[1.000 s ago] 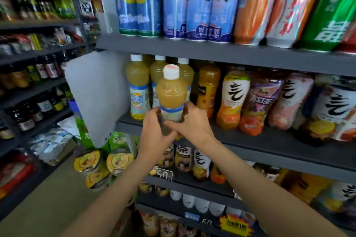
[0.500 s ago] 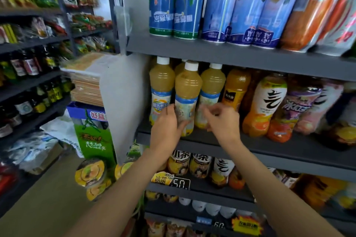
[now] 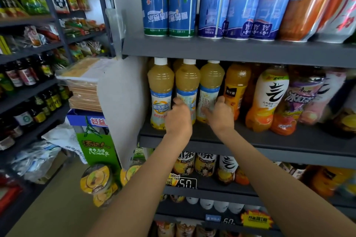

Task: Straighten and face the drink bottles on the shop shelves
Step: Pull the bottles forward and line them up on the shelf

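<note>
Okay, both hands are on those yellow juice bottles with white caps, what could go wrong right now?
The middle yellow juice bottle with a white cap stands tight between its two neighbours, so the left hand turning it could drag the left bottle's label off front. The right hand sits beside the orange juice bottle with a black label and might nudge it askew.

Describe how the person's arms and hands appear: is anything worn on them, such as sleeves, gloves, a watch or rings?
Both arms are bare as far as the picture shows: no sleeve reaches the forearms. The left hand and the right hand wear no gloves. No watch, bracelet or band shows at either wrist. No ring can be seen, though most fingers are turned away from the camera.
</note>
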